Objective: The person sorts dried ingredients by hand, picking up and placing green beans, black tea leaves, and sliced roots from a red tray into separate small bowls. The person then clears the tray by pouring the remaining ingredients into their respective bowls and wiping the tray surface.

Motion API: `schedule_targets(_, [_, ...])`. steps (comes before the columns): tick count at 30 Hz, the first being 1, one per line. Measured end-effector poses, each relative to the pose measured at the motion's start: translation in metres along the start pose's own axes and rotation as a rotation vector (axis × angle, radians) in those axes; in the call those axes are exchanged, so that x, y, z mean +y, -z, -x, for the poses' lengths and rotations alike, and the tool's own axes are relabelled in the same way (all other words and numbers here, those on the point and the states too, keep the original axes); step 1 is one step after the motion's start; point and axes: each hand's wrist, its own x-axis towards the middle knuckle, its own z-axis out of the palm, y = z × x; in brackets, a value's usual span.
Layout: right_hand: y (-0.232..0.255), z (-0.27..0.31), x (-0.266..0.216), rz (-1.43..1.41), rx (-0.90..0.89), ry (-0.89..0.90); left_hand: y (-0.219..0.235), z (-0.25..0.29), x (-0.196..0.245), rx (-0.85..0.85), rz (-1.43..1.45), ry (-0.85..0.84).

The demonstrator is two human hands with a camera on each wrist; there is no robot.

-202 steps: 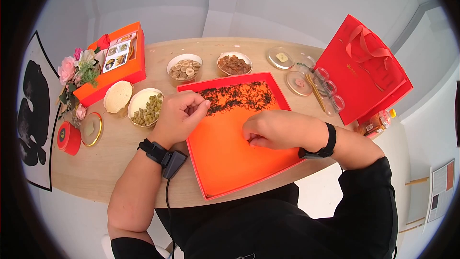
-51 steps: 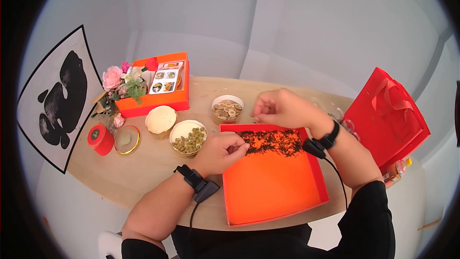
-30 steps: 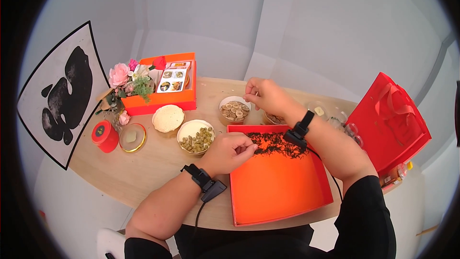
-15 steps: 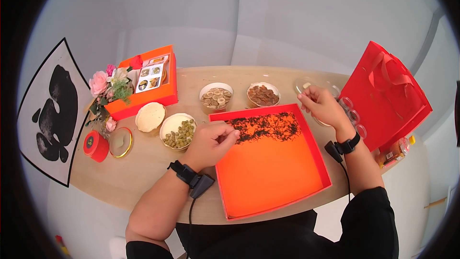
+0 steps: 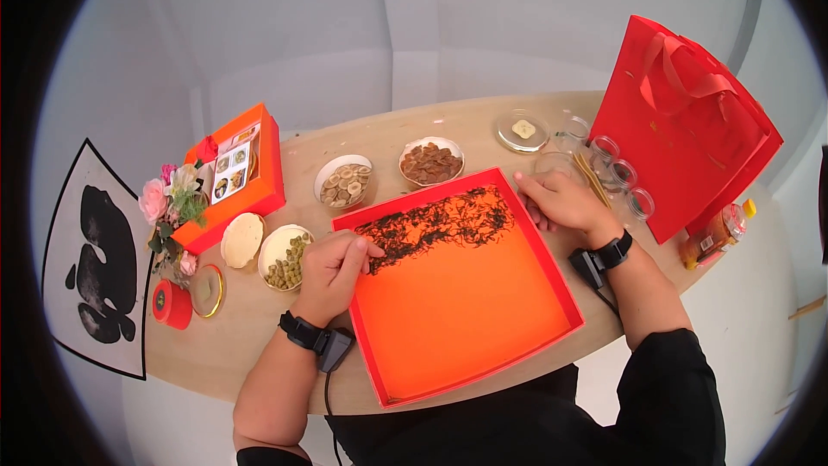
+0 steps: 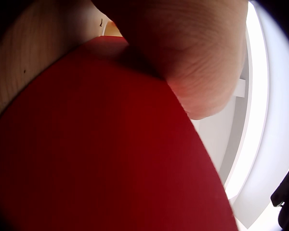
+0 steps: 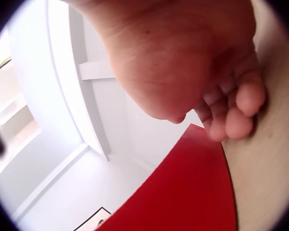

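A shallow red box point(image 5: 457, 319) with an orange inside lies in front of me. Thin dark dried strands, like tea leaves point(image 5: 448, 223), cover the back part of its floor. My left hand point(image 5: 328, 272) is at the left wall, fingers bent, a fingertip over the leaves. In the left wrist view its palm point(image 6: 192, 53) crosses the rim; its fingers are hidden, and I cannot tell if they pinch any leaves. My right hand point(image 5: 565, 200) grips the right wall near the back corner. In the right wrist view its curled fingers point(image 7: 238, 124) lie along the outside, the thumb above the rim.
Behind the box stand bowls of dried slices point(image 5: 345, 183) and brown pieces point(image 5: 431, 162). Left are a bowl of green pellets point(image 5: 287, 269), a pale lid point(image 5: 243, 240), a red canister point(image 5: 172, 305) and a flower box point(image 5: 233, 173). Right are glass jars point(image 5: 621, 174), a red bag point(image 5: 673, 129) and a bottle point(image 5: 718, 233).
My right hand has left the leaves, swept back past the bowls, then right and down onto the box's right wall. The left hand stays at the left wall. The leaf band has grown towards me.
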Motion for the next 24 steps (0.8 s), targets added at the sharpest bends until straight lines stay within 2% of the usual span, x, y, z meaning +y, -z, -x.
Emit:
schedule_targets(2, [-0.001, -0.003, 0.003, -0.009, 0.004, -0.001, -0.003, 0.002, 0.001, -0.011, -0.024, -0.031])
schedule_targets(5, [-0.004, -0.004, 0.002, -0.012, 0.003, 0.002, -0.007, 0.005, 0.001, 0.042, -0.005, 0.025])
schedule_targets(7, [-0.003, -0.004, 0.001, 0.021, -0.039, 0.038, -0.009, 0.006, -0.005, 0.069, 0.122, 0.117])
schedule_targets(14, [-0.008, -0.002, -0.002, 0.103, -0.022, 0.056, -0.007, 0.009, -0.01, 0.049, 0.217, 0.152])
schedule_targets(16, [-0.007, -0.002, -0.001, 0.174, 0.003, 0.111, -0.005, 0.007, -0.01, 0.026, 0.242, 0.097])
schedule_targets(20, [-0.008, -0.004, 0.0, 0.199, 0.012, 0.168, -0.002, 0.008, -0.014, 0.011, 0.268, 0.137])
schedule_targets(22, [-0.01, -0.004, 0.003, 0.267, 0.087, 0.29, -0.003, 0.009, -0.015, 0.016, 0.288, 0.146])
schedule_targets(24, [-0.013, -0.006, 0.006, 0.267, 0.082, 0.305, -0.002, 0.01, -0.014, 0.015, 0.282, 0.149])
